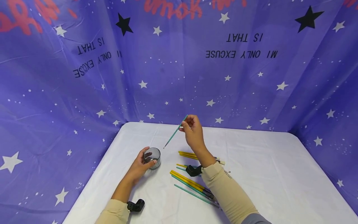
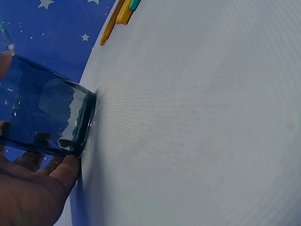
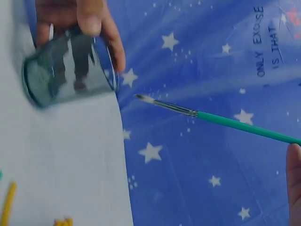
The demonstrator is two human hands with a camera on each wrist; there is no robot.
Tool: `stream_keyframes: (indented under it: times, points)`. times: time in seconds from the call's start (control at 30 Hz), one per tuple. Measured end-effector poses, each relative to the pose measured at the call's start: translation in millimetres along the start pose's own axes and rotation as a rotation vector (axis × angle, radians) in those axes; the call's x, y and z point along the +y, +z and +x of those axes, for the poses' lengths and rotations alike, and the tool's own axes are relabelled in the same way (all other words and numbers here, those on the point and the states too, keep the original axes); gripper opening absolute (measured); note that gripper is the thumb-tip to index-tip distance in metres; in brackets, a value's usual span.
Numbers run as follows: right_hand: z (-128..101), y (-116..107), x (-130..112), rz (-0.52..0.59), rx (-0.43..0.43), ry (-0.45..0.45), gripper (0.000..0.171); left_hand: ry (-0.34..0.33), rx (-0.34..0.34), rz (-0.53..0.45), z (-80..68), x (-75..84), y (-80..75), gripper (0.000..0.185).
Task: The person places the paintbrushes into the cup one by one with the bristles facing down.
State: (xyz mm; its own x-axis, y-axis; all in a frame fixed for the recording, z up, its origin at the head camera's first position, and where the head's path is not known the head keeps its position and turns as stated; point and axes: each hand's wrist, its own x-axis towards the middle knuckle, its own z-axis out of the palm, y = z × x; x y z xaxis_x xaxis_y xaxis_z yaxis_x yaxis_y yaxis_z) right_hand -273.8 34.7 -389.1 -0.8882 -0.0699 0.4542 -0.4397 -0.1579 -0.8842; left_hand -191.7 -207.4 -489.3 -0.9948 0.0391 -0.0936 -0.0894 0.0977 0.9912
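Left hand (image 1: 139, 168): you grip the glass cup (image 1: 152, 157) on the tabletop (image 1: 265, 174).
Right hand (image 1: 192, 130): you pinch a green paintbrush (image 1: 175, 131), bristles angled toward the cup.

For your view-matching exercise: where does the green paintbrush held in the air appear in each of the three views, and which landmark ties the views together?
Head: green paintbrush at centre, pinched by the right hand, bristles pointing down-left toward the glass.
Left wrist: not in it; only handle ends of brushes lying on the table show at the top edge.
Right wrist: crosses the right half, bristles pointing left toward the glass.
Shared landmark: the glass, gripped by the left hand.
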Motion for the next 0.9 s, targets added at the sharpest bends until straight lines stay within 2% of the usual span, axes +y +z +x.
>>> stream_keyframes:
  times: [0.13, 0.4, 0.53, 0.7, 0.77, 0.9]
  points:
    - [-10, 10, -1, 0.085, 0.006, 0.014, 0.022, -0.005, 0.006, -0.003, 0.8, 0.3, -0.4, 0.081]
    - [-40, 34, -9, 0.052, -0.025, 0.062, 0.018, -0.014, 0.011, 0.009, 1.3, -0.8, 0.8, 0.082]
    - [-49, 40, 2, 0.035, -0.043, 0.099, 0.014, -0.009, 0.005, 0.010, 0.3, -1.4, 0.8, 0.083]
    - [-52, 41, 33, 0.017, -0.078, 0.155, 0.014, -0.003, 0.010, -0.001, -1.8, 0.2, 0.6, 0.082]
    - [-52, 40, 46, -0.007, -0.096, 0.167, 0.014, 0.000, 0.014, -0.001, -1.7, 0.5, 0.8, 0.081]
    - [-53, 33, 52, -0.101, -0.144, 0.164, 0.011, 0.009, 0.011, 0.001, -0.8, 1.2, 1.5, 0.081]
